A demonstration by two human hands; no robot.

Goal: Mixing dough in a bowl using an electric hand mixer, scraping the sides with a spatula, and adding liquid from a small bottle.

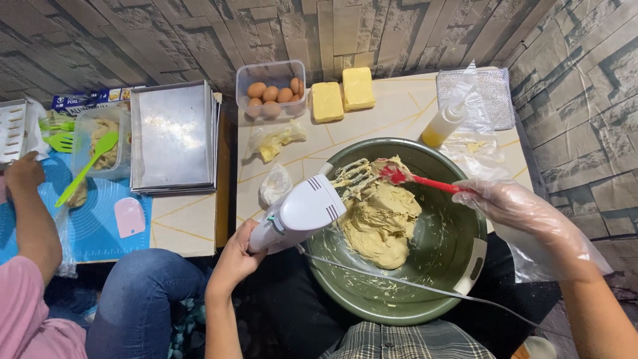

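My left hand is wrapped around the rear handle of the white plastic electric hand mixer, fingers clamped on it; the mixer body runs from my palm toward 1 o'clock. Its metal beaters are tilted over the bowl's near-left rim, coated with dough. A thin white cord trails from the mixer across the bowl's near edge toward 4 o'clock.

My right hand, inside a loose clear plastic glove, has its fingers closed on the handle of the red silicone spatula. The spatula points toward 9 o'clock from my fingertips; its red blade touches the beaters.

Both tools meet over the round dark green plastic mixing bowl, which sits between my hands. The pale yellow lump of dough lies left of the bowl's centre, just below the beaters.

Farther, at 12 o'clock on the pale tabletop: two yellow butter blocks, a clear tub of brown eggs, and a clear squeeze bottle of yellow liquid.

At 10 o'clock, stacked metal baking trays. At 9 o'clock, another person's hand beside a green spatula.
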